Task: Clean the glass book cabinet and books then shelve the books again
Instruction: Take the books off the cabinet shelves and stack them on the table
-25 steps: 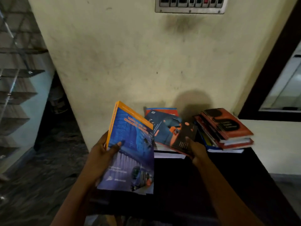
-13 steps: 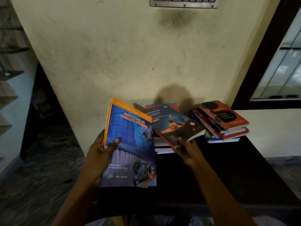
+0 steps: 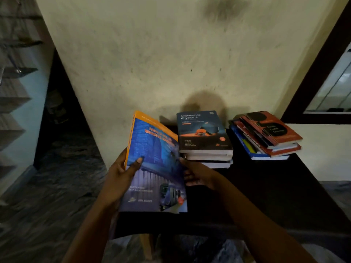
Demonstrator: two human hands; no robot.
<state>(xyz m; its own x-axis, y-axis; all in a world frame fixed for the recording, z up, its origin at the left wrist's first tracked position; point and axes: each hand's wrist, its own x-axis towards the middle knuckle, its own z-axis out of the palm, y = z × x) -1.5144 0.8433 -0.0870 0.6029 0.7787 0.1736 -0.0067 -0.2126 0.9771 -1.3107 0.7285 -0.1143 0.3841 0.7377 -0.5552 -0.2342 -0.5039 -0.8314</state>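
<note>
Glass cabinet [image 3: 17,103] is sitting far left with no books showing on its shelves, so reshelving looks yet to come. Left hand [image 3: 117,179] is gripping the blue book [image 3: 155,168] by its orange spine, thumb on the cover. The book is hovering over the table [image 3: 284,196] edge, long axis rising toward the wall. Right hand [image 3: 197,175] is pinching its right edge. Two stacks [image 3: 266,135] are waiting behind.

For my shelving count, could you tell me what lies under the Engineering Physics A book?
Under the Engineering Physics A book at least two stacked books show page edges; their covers are hidden.
</note>
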